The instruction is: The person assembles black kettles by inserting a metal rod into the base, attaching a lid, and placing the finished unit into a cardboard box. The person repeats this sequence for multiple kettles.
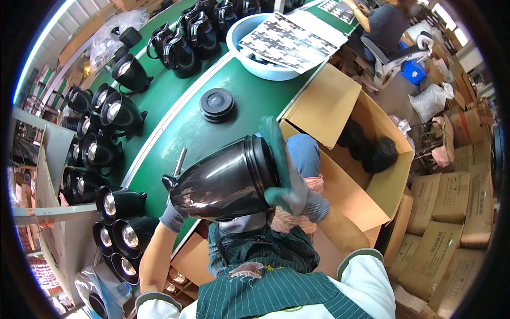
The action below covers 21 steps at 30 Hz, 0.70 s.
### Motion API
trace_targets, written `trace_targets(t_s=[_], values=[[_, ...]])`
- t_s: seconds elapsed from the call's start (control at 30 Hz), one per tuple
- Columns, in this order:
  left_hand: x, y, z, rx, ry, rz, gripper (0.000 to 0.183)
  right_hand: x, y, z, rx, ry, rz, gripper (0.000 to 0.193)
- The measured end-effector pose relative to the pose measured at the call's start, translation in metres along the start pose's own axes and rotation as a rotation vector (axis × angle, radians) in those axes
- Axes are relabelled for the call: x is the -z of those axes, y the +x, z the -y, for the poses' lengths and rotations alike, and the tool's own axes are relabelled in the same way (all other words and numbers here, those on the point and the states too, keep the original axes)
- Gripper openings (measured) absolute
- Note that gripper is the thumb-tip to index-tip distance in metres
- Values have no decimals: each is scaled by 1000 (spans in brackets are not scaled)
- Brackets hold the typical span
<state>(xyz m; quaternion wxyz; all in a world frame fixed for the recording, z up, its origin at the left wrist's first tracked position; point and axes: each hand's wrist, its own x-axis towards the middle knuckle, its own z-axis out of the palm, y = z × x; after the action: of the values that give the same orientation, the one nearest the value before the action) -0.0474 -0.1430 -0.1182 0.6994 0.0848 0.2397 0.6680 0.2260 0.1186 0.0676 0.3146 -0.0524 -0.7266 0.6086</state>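
The right hand's (296,189) fingers are splayed, blurred, at the mouth of the black jug (220,178), held sideways before the green apron (265,252); the left hand's (173,215) are mostly hidden behind the jug, so their grip cannot be told. Beyond the jug, a black lid (217,104) is set on the green table (252,101); right of the jug, an open carton (402,173) is placed.

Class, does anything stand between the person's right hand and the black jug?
Nothing visible but the glove: the right hand, blurred, is at the ringed end of the jug. The left hand is mostly hidden behind the jug, so its contact cannot be checked.
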Motion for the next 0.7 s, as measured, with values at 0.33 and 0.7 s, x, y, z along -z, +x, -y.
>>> trace_targets(t_s=[0.33, 0.7], values=[[-86, 26, -26, 202, -185, -35, 47, 18, 0, 33, 367, -284, 136, 120], [-95, 42, -3, 442, -153, 105, 50, -2, 21, 68, 612, -396, 423, 65]])
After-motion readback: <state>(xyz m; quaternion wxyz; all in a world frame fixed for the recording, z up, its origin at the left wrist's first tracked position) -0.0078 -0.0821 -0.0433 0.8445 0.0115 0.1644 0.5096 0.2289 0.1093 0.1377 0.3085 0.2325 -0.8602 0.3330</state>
